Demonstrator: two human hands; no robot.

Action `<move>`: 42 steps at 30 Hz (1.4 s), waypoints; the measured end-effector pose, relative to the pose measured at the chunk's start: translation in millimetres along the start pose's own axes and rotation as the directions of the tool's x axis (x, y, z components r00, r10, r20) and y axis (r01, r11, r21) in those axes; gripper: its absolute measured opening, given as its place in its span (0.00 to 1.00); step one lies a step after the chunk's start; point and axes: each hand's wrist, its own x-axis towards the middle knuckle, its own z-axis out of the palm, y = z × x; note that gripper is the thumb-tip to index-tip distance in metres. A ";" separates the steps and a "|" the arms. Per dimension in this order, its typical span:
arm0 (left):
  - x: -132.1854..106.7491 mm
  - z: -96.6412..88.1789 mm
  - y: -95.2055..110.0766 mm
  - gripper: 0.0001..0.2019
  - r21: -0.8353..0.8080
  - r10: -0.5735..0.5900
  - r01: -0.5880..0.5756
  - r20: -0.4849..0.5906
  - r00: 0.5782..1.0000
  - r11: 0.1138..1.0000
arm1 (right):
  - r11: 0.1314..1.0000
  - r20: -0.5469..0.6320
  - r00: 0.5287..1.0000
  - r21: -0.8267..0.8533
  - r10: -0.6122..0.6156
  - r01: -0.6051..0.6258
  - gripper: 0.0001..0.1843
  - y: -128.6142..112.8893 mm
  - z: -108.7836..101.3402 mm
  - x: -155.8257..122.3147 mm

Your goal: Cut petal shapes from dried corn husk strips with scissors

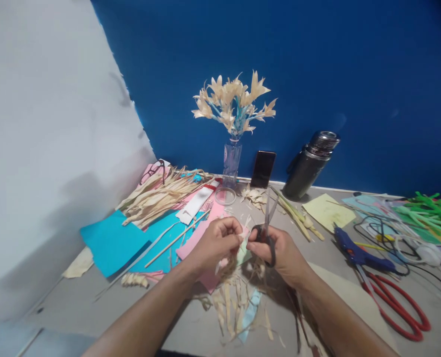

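My left hand [224, 240] is closed, its thumb and fingers pinching a small pale piece of dried husk [245, 231]; most of the piece is hidden by the fingers. In my right hand [278, 250] are black-handled scissors [268, 218], their blades pointing up and away from me and slightly apart. The two hands are close together over the middle of the table. Beneath and in front of them lie loose husk strips [230, 307] and a light blue paper strip [250, 313].
Husk flowers [233, 99] stand in a clear bottle [231, 161] at the back, beside a phone [263, 169] and a leaning dark flask [309, 166]. Dried husks [161, 196] and blue paper [112, 243] lie left. A blue glue gun [361, 253] and red-handled scissors [399, 307] lie right.
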 end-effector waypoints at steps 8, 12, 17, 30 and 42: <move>0.8 -1.7 -4.9 0.07 0.033 -0.041 0.036 0.134 0.990 0.999 | 0.997 -0.050 0.996 0.017 -0.071 0.072 0.16 -3.4 0.8 -3.9; 1.2 0.1 -6.6 0.07 -0.092 -0.044 0.058 0.149 0.988 0.994 | 0.992 -0.148 0.982 0.026 -0.116 0.121 0.16 -6.5 3.7 -5.3; 6.6 -4.5 -7.1 0.07 -0.299 -0.049 0.079 0.107 0.993 0.951 | 0.996 -0.075 0.994 0.016 -0.084 0.085 0.16 -3.9 2.1 -4.6; 5.6 -24.5 9.5 0.06 -0.351 0.037 -0.012 0.065 0.997 0.936 | 0.995 0.500 0.864 -0.104 0.066 -0.016 0.26 -3.7 -3.6 -7.2; 8.3 -27.8 8.7 0.06 -0.339 0.017 0.011 0.082 0.997 0.941 | 0.984 0.504 0.859 -0.178 0.089 0.002 0.26 5.2 -8.8 -3.8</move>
